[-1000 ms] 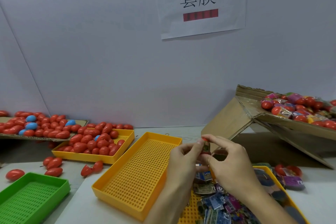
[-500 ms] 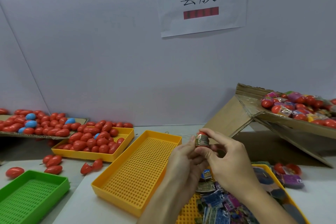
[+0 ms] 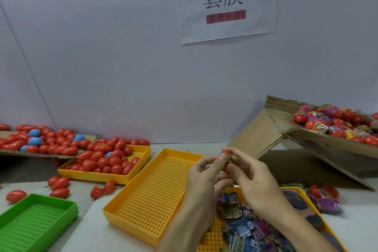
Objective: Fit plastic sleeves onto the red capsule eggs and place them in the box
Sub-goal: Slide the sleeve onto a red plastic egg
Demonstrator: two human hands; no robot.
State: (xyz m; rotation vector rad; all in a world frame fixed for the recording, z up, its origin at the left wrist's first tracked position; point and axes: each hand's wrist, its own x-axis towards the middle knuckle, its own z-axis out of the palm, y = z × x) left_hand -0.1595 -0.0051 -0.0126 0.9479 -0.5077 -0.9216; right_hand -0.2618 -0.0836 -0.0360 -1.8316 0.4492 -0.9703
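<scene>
Together, left hand (image 3: pixel 204 178) and right hand (image 3: pixel 253 182) pinch sleeved red egg (image 3: pixel 226 157)

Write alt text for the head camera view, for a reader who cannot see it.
Both hands, left hand and right hand, pinch a red capsule egg wearing a printed sleeve above an empty yellow tray. Loose sleeves fill a tray below; bare red eggs lie left, and sleeved eggs fill a cardboard box right.
</scene>
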